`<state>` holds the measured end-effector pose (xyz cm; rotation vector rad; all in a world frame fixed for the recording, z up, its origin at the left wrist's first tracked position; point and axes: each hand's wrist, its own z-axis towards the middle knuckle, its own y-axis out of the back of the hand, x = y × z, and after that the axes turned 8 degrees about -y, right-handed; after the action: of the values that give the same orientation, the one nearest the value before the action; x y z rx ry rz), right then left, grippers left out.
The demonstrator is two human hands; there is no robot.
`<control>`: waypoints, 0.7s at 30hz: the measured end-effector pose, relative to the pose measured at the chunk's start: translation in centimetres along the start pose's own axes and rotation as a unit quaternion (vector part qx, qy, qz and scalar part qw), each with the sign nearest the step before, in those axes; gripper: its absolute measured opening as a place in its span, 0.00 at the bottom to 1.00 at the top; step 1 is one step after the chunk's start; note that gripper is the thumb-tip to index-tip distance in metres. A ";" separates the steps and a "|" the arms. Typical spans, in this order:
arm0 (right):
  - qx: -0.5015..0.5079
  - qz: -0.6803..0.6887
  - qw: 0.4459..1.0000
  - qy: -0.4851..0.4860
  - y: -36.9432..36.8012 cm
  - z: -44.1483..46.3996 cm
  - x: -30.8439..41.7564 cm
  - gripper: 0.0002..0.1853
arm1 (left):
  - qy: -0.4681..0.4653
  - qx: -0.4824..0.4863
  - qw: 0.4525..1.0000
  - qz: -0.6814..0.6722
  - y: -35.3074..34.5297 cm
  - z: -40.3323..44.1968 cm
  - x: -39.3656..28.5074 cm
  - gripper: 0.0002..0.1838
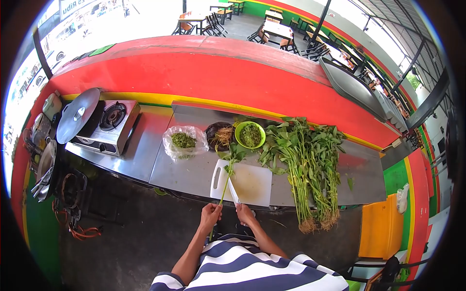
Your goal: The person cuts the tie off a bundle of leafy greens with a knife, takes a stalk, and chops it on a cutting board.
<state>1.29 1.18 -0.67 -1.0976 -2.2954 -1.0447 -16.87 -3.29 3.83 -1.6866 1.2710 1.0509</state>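
While a slender, leafy-topped stalk (225,186), extended over a smooth white board (258,186), is pinched in the fingers of the left hand (211,212), a tapered knife (234,192) is gripped by the right hand (245,214).

Counter (185,173), probably steel — board (256,186), stalks (302,179)

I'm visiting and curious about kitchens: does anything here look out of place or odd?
Yes: the large bunch of greens overhangs the front edge of the steel counter, its roots poking past it, which looks slightly precarious. A loose leaf lies apart, right of the bunch. Nothing looks clearly spilled.
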 end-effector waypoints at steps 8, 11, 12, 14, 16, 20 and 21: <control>0.069 0.108 0.990 -0.055 2.1 -0.6 0.7 0.22 | 0.012 0.017 0.998 -0.056 1.5 -0.7 1.4 0.17; 0.087 0.122 0.986 -0.071 2.8 -0.6 0.9 0.22 | 0.017 0.016 0.998 -0.050 1.8 -1.0 2.2 0.18; 0.088 0.127 0.986 -0.065 2.8 -0.6 0.7 0.23 | 0.019 0.017 0.999 -0.044 1.8 -1.1 2.3 0.17; 0.073 0.124 0.988 -0.053 2.7 -0.6 0.4 0.23 | 0.024 0.016 0.999 -0.040 1.7 -1.4 2.6 0.17; 0.057 0.119 0.990 -0.041 2.8 -1.0 0.6 0.24 | 0.034 0.030 0.998 -0.047 1.5 -1.3 3.0 0.17; 0.051 0.085 0.995 -0.008 2.8 -1.5 1.2 0.25 | 0.037 0.042 0.998 -0.013 1.1 -1.4 3.4 0.17; 0.044 0.062 0.997 0.007 2.7 -1.5 1.2 0.25 | 0.038 0.042 0.998 -0.014 1.0 -1.5 3.4 0.17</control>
<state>2.72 1.75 2.27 -1.1763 -2.2101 -0.8932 -17.05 -6.05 1.16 -1.6893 1.3171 0.9119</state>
